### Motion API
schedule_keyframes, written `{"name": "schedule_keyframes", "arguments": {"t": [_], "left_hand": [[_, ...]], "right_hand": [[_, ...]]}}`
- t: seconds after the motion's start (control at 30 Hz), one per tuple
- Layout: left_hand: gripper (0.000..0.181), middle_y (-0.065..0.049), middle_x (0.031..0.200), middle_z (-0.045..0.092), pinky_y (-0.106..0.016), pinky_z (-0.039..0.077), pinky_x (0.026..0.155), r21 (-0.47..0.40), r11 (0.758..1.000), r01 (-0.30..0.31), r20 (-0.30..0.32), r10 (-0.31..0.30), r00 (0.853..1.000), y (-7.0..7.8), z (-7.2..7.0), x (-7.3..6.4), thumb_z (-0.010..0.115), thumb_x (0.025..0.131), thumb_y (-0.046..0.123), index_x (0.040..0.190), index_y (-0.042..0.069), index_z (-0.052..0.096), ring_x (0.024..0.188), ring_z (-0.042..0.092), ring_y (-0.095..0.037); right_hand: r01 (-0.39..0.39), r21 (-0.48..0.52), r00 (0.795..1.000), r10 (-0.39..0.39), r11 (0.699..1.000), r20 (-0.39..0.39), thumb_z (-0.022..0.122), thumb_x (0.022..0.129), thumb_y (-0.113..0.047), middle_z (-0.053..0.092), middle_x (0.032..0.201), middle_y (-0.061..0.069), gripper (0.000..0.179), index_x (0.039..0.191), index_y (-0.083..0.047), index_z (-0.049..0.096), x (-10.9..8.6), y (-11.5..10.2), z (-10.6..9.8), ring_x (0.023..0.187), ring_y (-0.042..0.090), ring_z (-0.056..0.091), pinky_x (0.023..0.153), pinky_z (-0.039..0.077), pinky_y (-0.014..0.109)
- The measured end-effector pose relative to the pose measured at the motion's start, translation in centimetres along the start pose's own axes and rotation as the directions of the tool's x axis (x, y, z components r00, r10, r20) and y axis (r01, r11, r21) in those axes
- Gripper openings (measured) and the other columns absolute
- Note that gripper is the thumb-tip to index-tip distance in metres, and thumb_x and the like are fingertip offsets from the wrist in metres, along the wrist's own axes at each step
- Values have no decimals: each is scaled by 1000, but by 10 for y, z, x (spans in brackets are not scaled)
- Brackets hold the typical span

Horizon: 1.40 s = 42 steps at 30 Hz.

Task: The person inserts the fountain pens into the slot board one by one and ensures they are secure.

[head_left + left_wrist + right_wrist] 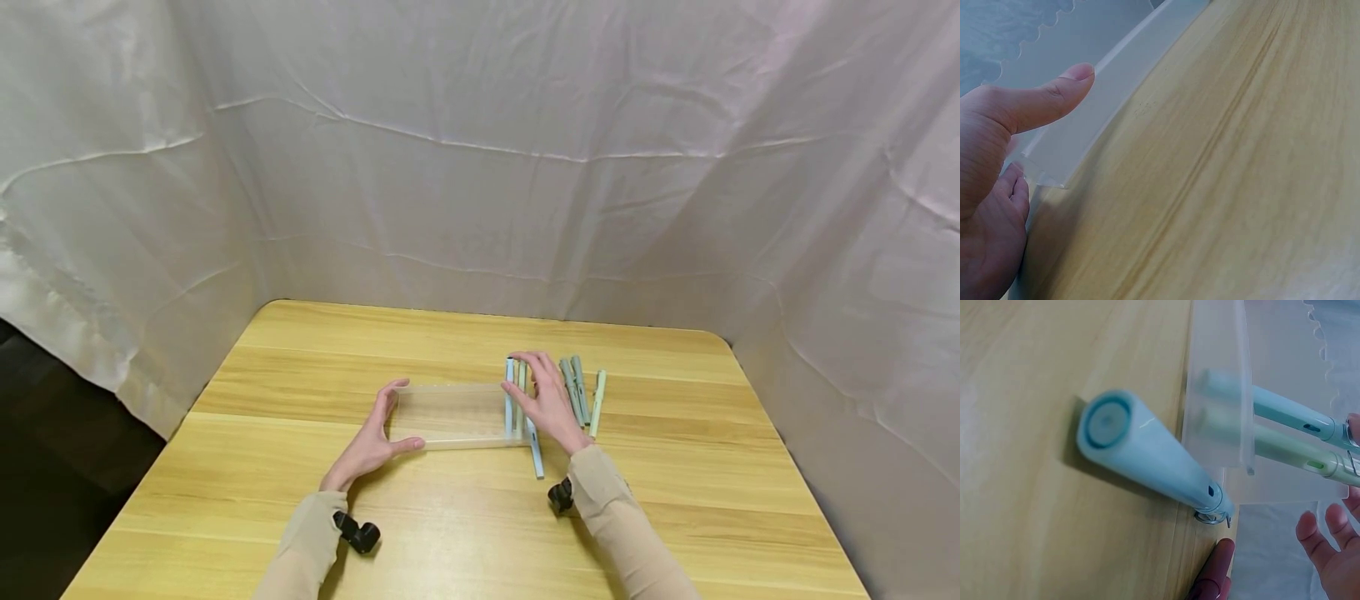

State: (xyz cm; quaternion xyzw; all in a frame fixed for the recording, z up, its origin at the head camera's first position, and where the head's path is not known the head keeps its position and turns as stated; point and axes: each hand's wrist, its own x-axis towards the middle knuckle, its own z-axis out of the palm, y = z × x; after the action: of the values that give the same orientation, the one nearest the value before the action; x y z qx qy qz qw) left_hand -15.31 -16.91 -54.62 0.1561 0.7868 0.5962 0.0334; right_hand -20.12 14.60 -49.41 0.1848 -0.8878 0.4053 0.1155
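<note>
Wood-grain table [465, 517], pale curtains [450, 208] round it. Loose blue pen [536, 458] sits just off clear tray's [472, 444] R end, a bit in the way; three green pens [581, 389] lie further R. I see L hand [372, 446] gripping the tray's L end, thumb nr side, fingers far side. R hand [551, 404] arches over, thumb + fingertip pinching inner blue pen [509, 412] beside pale green pen [521, 408] in tray.

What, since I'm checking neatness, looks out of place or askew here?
Slightly askew: the light blue pen outside the clear plastic tray juts past its front edge; the pale green pen slants opposite to the two gray-green pens beside it.
</note>
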Motion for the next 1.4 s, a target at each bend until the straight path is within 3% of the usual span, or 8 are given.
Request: {"name": "schedule_keyframes", "arguments": {"t": [0.8,1.1,1.4], "left_hand": [[102,-18,167,15,-63,6,128,3,1000,-5,-1,5,1000,-2,1,0,85,79,14,157,18,20,155,8,-47],[102,-17,167,18,-62,7,128,12,1000,-9,-4,9,1000,-2,0,0,86,78,16,156,18,21,156,8,-45],[101,-17,167,17,-62,7,128,2,1000,0,-1,0,1000,-1,0,0,86,79,15,156,18,21,156,7,-45]], "right_hand": [[-20,36,1000,20,999,23,69,96,-24,54,112,9,48,140,-11,54,1,0,1,87,36,49,70,38,24],[-11,62,1000,9,998,19,69,96,-23,55,114,11,52,142,-8,52,1,-1,1,87,39,50,69,46,33],[30,86,1000,-29,996,-12,70,95,-22,51,107,8,51,142,-13,53,-4,-1,0,78,36,46,61,38,20]]}}
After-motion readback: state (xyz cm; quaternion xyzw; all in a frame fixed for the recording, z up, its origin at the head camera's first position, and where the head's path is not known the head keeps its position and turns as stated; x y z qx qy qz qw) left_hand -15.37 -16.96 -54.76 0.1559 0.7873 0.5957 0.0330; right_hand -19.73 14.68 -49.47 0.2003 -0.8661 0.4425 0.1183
